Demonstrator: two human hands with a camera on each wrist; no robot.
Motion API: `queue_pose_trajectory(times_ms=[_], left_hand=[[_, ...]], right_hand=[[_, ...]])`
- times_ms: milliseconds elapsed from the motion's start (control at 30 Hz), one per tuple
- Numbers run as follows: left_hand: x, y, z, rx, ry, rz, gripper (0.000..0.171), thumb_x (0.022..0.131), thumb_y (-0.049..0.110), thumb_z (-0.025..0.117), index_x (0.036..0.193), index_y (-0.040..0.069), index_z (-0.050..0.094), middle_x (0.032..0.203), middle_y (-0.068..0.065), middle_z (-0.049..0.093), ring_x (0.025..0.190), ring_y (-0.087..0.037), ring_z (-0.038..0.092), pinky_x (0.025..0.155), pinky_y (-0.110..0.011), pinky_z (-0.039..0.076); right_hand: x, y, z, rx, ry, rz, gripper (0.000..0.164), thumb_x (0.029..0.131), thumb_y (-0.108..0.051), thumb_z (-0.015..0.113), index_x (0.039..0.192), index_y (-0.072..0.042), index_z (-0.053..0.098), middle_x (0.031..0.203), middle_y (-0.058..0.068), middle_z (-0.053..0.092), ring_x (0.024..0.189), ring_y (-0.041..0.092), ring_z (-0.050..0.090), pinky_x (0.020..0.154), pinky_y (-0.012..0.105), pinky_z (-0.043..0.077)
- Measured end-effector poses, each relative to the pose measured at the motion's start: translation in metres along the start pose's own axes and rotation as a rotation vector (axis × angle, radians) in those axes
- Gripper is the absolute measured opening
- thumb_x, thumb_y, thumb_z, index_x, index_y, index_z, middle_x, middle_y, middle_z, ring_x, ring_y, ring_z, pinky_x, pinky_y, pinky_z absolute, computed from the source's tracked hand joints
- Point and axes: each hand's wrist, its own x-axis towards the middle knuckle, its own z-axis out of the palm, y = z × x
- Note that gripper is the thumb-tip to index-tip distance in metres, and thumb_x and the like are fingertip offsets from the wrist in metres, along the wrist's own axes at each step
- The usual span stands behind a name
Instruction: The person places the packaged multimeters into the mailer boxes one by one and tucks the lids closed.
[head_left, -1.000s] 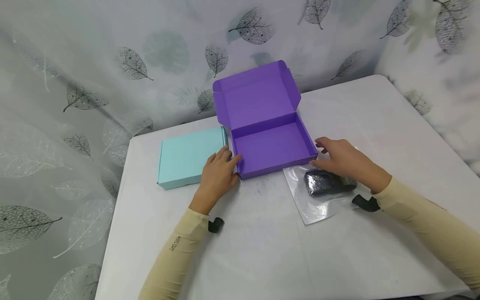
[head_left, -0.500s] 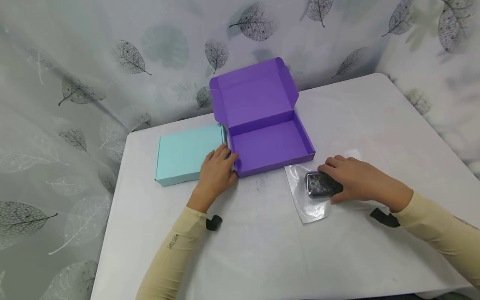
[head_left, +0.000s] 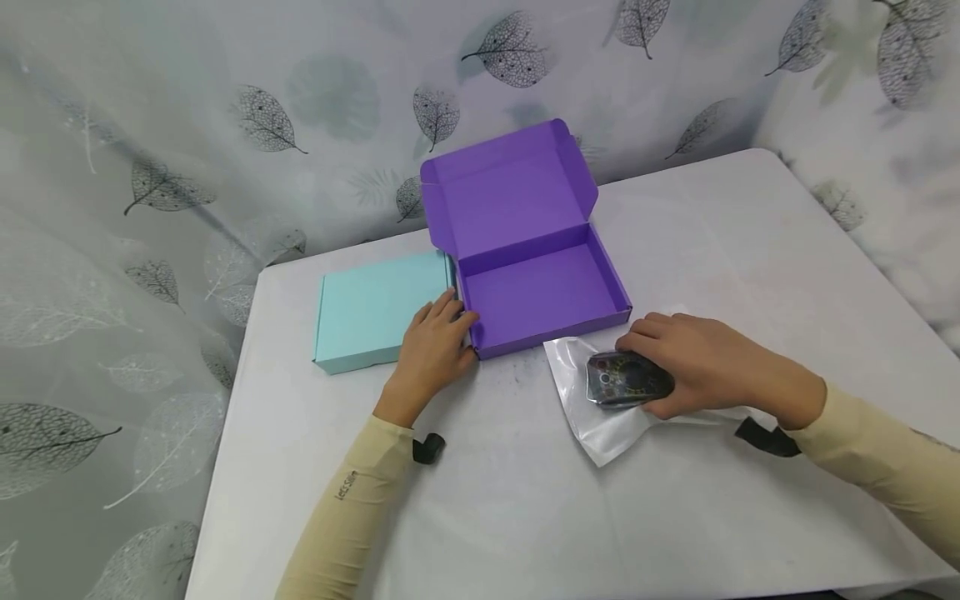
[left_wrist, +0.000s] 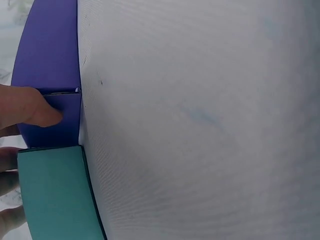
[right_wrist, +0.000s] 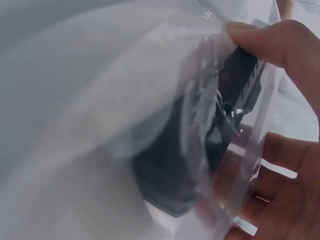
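Note:
In the head view my right hand [head_left: 705, 364] grips a black device [head_left: 622, 379] through its clear plastic bag [head_left: 573, 408]. The device has small printed markings on its face; its near end is hidden by my palm. The right wrist view shows my thumb [right_wrist: 265, 42] on one edge of the dark device [right_wrist: 170, 160], fingers on the other side. My left hand [head_left: 433, 346] pinches the left wall of an open purple box [head_left: 547, 333]. Its thumb [left_wrist: 37, 110] presses that wall's outer face, while other fingers lie over the edge of a closed teal box [head_left: 378, 308].
The purple box's lid [head_left: 513, 192] leans back near a leaf-patterned curtain [head_left: 330, 125]. Both boxes sit side by side on a white-covered table [head_left: 525, 500]. Its back edge meets the curtain.
My right hand has left the purple box's right corner, moved onto the bagged device and taken hold of it. The bag and device have shifted slightly left. My left hand stays put.

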Motion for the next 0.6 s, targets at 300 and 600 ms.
queue_pose_trajectory(times_ms=[300, 600], left_hand=[[0.0, 0.0, 0.002, -0.003, -0.001, 0.011, 0.044, 0.088, 0.014, 0.077, 0.131, 0.01, 0.069, 0.137, -0.018, 0.06, 0.148, -0.037, 0.036, 0.117, -0.056, 0.032], [-0.001, -0.001, 0.002, -0.02, 0.0, 0.014, 0.044, 0.086, 0.014, 0.077, 0.129, 0.01, 0.069, 0.137, -0.019, 0.06, 0.148, -0.038, 0.035, 0.117, -0.057, 0.031]], right_hand=[[0.028, -0.006, -0.017, -0.04, 0.006, -0.029, 0.062, 0.066, -0.036, 0.088, 0.117, -0.007, 0.07, 0.106, 0.002, 0.064, 0.09, 0.019, 0.06, 0.074, 0.04, 0.052], [0.057, -0.006, -0.025, -0.045, 0.036, -0.087, 0.058, 0.069, -0.034, 0.087, 0.118, -0.007, 0.068, 0.105, 0.004, 0.063, 0.09, 0.022, 0.059, 0.075, 0.043, 0.053]])
